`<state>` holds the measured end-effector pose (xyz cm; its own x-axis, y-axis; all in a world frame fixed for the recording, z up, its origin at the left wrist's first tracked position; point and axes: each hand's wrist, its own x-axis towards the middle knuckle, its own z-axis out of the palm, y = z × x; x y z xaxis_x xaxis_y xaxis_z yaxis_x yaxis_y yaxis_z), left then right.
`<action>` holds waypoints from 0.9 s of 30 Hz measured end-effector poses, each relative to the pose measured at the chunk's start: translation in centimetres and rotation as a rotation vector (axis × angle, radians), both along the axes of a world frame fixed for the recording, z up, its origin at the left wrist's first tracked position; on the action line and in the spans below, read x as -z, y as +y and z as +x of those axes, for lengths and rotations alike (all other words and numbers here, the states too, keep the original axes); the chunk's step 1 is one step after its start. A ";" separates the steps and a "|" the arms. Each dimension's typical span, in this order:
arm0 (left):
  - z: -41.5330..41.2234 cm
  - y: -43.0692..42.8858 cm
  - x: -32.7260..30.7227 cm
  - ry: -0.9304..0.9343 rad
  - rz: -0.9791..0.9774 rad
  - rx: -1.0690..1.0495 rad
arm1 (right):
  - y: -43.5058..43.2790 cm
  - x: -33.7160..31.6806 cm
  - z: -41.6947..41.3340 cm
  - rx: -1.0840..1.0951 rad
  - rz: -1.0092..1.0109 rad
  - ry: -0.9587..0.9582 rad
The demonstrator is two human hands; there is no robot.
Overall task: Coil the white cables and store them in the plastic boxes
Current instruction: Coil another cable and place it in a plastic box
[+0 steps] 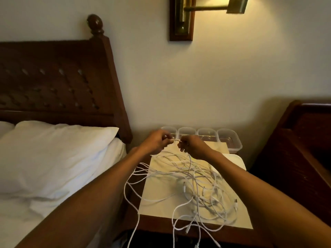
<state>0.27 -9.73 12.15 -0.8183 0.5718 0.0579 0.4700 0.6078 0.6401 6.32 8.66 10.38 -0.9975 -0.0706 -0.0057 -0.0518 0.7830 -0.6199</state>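
Dim warm light from brass wall lamp (pixel 211 9); soft focus, wide-angle edge distortion.

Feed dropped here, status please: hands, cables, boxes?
One cable pinched between left hand and right hand. Rest a loose tangle, some off the table. The boxes look empty.

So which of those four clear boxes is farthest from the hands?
The rightmost box, at the row's end; the other three sit nearer the left hand and right hand.

L hand (pixel 156 141), R hand (pixel 192 146) on white cable (pixel 176 139)
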 end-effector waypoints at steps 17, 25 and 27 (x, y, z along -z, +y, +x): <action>5.1 3.7 -16.8 0.467 0.174 0.043 | 2.9 -14.5 6.4 0.109 -0.413 0.216; 6.1 4.6 -17.8 0.691 0.342 -0.018 | 3.5 -12.6 6.8 0.088 -0.200 -0.074; 6.0 4.3 -17.9 0.657 0.338 -0.057 | 3.6 -12.7 6.8 0.127 -0.203 -0.071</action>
